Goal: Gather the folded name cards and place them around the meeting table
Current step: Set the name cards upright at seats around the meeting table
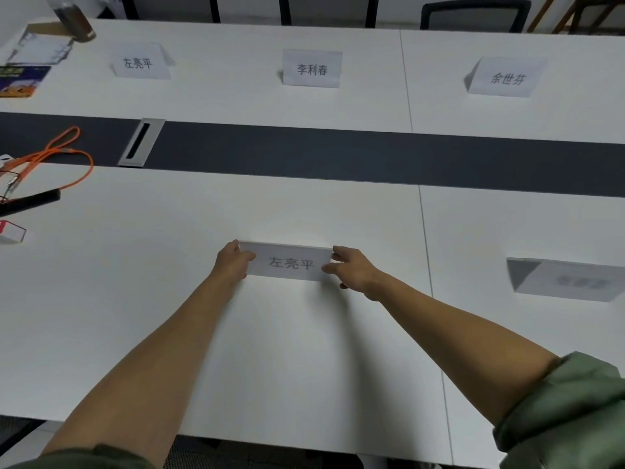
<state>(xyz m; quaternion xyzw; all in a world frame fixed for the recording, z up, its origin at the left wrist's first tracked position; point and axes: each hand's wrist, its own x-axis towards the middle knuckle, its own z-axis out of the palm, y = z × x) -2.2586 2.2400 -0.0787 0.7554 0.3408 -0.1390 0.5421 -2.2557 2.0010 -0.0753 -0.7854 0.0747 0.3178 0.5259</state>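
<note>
A folded white name card [291, 263] with black printed characters stands on the near side of the white meeting table [169, 299]. My left hand [233, 262] grips its left end and my right hand [351, 267] pinches its right end. Another folded card [564, 279] stands to the right on the near side, its print blurred. Three more cards stand along the far side: one at the left [140, 62], one in the middle [311, 69] and one at the right [505, 77].
A dark strip [338, 154] with a metal cable hatch [141, 142] runs down the table's middle. An orange lanyard [61, 154], a black bar [30, 199], a small box [12, 231], a bottle [72, 16] and booklets [23, 79] lie at the left. Chairs [473, 15] stand behind.
</note>
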